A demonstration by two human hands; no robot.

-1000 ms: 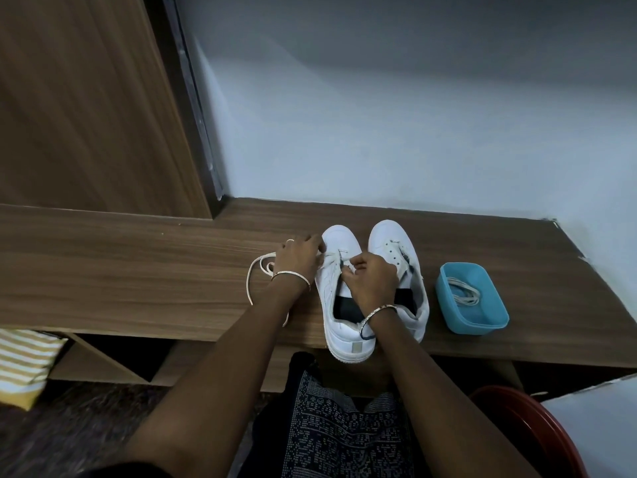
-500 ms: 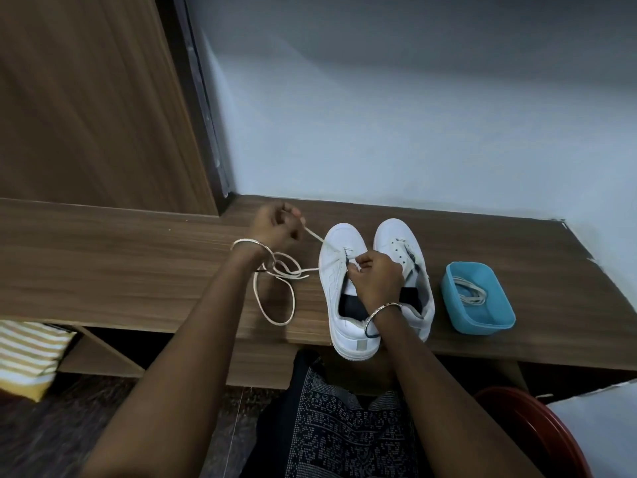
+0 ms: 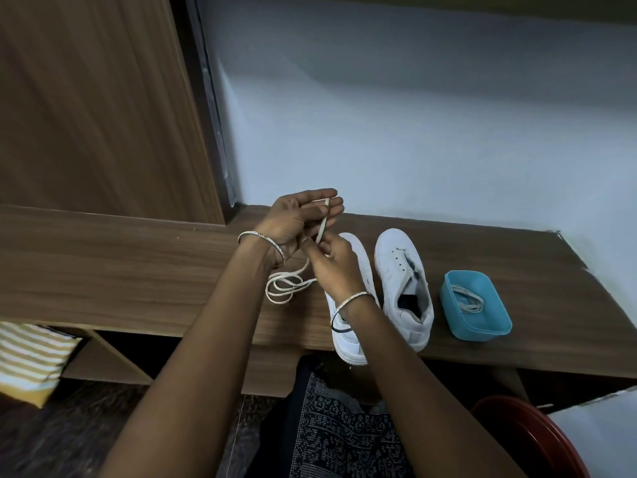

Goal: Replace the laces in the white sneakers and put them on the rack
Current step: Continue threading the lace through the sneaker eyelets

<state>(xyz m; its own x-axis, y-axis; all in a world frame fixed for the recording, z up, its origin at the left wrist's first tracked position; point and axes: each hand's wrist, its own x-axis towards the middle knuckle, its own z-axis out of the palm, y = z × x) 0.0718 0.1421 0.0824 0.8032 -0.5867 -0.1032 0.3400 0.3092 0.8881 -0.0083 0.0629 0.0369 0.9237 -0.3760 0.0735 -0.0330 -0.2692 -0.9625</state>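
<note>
Two hands now meet above the toe of the left sneaker (image 3: 349, 346), where a second ago the left hand (image 3: 298, 220) lay low on the bench (image 3: 138, 270) and the right hand (image 3: 332, 262) sat on the shoe's tongue. Since then the left hand has drawn the lace (image 3: 286, 288) up and away. The right hand has left the shoe and pinches the lace just below the left, whose nearly straight fingers trap the lace end under the thumb. The rest of the lace falls in loose loops onto the bench beside the sneaker. It looks free of the eyelets, though the right hand hides that part, so I judge the old lace is out and threading a fresh one comes next. The right sneaker (image 3: 403, 291) stands touching its mate, eyelets bare. A blue tub (image 3: 496, 327) just right of it holds one more coiled lace (image 3: 468, 301); old or new, I cannot tell. Only the rim of a red basin (image 3: 531, 439) shows at the lower right, its contents unseen.
</note>
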